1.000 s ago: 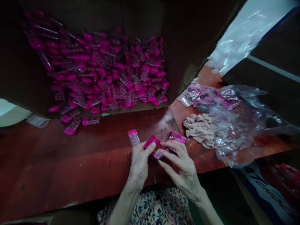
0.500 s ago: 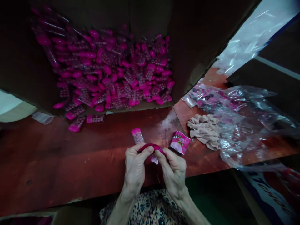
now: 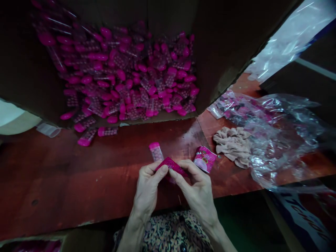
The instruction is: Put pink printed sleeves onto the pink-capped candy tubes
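My left hand and my right hand pinch a small magenta sachet between thumbs and fingers, its lower part hidden behind them. Just above my left hand, a clear tube of pink beads with a pink cap lies on the table, nearly touching my fingers. A second printed pink sachet lies beyond my right fingertips, not touching them.
A cardboard box holds a large heap of pink-capped clear tubes, with several more on the reddish table. To the right lie a crumpled beige cloth and a clear plastic bag holding pink packets.
The sachet between my hands has gone from lying flat to bent and tightly pinched, with my hands closer together. The view has shifted slightly.
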Available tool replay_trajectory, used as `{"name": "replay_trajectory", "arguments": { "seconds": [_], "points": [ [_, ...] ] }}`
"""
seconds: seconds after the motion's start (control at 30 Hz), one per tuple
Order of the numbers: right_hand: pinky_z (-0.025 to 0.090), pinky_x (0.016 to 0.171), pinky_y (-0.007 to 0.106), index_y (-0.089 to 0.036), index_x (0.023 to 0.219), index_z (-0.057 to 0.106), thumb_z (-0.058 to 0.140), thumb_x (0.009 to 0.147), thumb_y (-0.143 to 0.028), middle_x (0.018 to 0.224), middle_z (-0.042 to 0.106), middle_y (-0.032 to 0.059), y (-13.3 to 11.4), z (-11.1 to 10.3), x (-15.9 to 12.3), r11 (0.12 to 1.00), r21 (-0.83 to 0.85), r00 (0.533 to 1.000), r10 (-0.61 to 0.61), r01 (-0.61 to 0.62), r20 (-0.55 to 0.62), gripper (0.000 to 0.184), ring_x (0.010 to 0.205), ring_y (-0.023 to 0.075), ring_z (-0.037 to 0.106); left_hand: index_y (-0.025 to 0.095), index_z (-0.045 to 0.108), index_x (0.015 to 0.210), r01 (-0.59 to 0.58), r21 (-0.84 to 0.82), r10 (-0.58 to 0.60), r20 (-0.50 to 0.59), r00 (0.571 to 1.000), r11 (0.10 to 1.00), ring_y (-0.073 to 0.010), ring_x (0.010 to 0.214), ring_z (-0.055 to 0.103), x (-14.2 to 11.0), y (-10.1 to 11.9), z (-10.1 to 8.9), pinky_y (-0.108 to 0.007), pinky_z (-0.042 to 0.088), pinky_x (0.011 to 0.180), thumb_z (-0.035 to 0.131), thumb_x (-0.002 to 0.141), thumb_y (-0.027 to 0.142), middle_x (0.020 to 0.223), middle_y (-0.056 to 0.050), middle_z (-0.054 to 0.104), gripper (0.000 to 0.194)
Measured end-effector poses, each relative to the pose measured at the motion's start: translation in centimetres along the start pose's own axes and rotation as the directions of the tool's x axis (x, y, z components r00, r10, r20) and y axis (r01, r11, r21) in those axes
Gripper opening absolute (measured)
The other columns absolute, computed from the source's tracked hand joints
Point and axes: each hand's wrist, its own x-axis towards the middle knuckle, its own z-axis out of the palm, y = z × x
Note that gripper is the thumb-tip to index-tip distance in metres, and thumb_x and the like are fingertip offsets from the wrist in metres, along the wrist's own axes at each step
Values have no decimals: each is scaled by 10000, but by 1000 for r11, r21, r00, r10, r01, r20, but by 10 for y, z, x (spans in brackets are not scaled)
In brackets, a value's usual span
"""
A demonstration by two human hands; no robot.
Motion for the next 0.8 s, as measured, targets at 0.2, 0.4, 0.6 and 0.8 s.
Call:
{"name": "replay_trajectory", "arguments": {
  "seconds": [0.2, 0.4, 0.6, 0.8],
  "points": [
    [428, 496, 209, -175, 650, 614, 627, 793, -249, 587, 561, -23, 3, 14, -4, 995, 96, 1000, 19, -18, -10, 161, 534, 111, 517, 179, 731, 665, -109, -12, 108, -84, 991, 994, -79, 576, 541, -3, -1, -6, -185, 452, 597, 748, 638, 215, 601, 19, 660, 48],
    [374, 483, 207, -166, 606, 560, 483, 890, -231, 563, 513, -20, 3, 24, -3, 984, -87, 988, -155, 156, 25, 301, 517, 101, 480, 144, 708, 617, -90, -82, 71, -204, 976, 993, -81, 550, 551, -1, 4, -10, -181, 455, 564, 793, 554, 235, 587, 1, 665, 140],
    [438, 552, 248, -165, 796, 633, 353, 946, -315, 654, 597, 24, 0, 26, 14, 911, -212, 935, -338, 355, 111, 351, 586, 142, 554, 138, 690, 628, -148, -106, 107, -323, 940, 983, -66, 524, 540, -1, 13, -25, -171, 444, 533, 807, 531, 204, 585, 14, 653, 165],
    [488, 698, 442, -106, 1065, 589, 495, 860, -409, 933, 621, 175, 20, 50, 33, 737, -635, 967, -247, 230, 63, 378, 846, 306, 577, 128, 656, 635, -201, -209, 77, -484, 872, 957, -50, 469, 517, 3, 23, -44, -146, 388, 433, 823, 515, 226, 557, 28, 622, 228]
  ]
}}
